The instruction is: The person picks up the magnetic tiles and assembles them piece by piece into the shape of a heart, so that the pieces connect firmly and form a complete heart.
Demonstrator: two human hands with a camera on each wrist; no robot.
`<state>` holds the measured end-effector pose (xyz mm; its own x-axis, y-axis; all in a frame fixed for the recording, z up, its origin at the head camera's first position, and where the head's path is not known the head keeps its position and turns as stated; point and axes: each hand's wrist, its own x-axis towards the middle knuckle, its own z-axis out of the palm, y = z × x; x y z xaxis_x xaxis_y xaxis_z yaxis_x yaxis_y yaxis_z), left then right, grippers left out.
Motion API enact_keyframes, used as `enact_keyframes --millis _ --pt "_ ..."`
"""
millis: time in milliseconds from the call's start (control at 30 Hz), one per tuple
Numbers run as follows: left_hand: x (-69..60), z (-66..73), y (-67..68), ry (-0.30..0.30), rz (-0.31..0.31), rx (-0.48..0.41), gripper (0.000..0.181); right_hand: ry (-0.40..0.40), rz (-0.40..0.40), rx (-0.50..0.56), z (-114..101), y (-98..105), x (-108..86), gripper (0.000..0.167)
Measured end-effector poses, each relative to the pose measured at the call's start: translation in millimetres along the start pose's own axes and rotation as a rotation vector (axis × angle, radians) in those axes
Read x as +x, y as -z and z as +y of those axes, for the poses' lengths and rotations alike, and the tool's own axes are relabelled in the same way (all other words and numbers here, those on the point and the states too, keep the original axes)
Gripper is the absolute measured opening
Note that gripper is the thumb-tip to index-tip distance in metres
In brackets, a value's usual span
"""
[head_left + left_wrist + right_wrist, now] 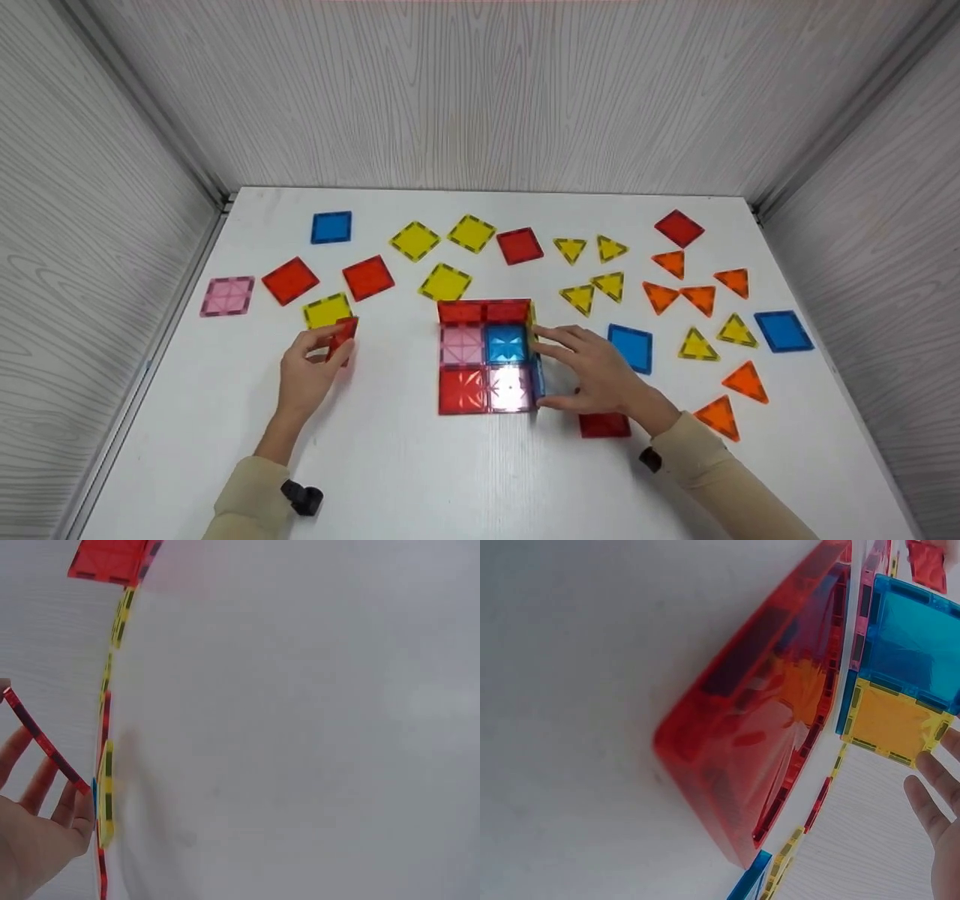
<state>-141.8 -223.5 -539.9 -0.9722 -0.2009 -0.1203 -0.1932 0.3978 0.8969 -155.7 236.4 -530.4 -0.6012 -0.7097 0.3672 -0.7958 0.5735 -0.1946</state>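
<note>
My left hand [309,371] pinches a red square magnetic tile [343,341] upright above the table, left of a tile structure. Its edge faces the left wrist view. The structure's flat base has a pink tile [462,345], a blue tile [507,344], a red tile [462,391] and a fourth whose colour is lost in glare. Red tiles [484,311] stand along its back edge. On its right side stand a yellow tile [892,720] and a blue tile [915,637]. My right hand [596,367] touches this side wall with extended, spread fingers.
Another red tile [604,426] lies beneath the right wrist. Yellow triangles [577,298] and orange triangles [699,300] lie at the right. Several square tiles, including yellow ones [415,241] and a blue one [331,227], are scattered behind and left. Panels [480,97] surround the white table.
</note>
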Motion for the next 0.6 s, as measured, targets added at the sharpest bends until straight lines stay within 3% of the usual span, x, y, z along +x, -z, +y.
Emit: enact_keyframes --millis 300,600 --pt "0.1 16.5 -37.1 0.045 -0.059 -0.211 0.039 -0.022 -0.007 0.024 -3 1 1.2 0.087" --pt "-1.5 33.2 -63.2 0.096 -0.09 -0.319 0.037 -0.012 -0.004 0.002 -3 1 1.8 0.089"
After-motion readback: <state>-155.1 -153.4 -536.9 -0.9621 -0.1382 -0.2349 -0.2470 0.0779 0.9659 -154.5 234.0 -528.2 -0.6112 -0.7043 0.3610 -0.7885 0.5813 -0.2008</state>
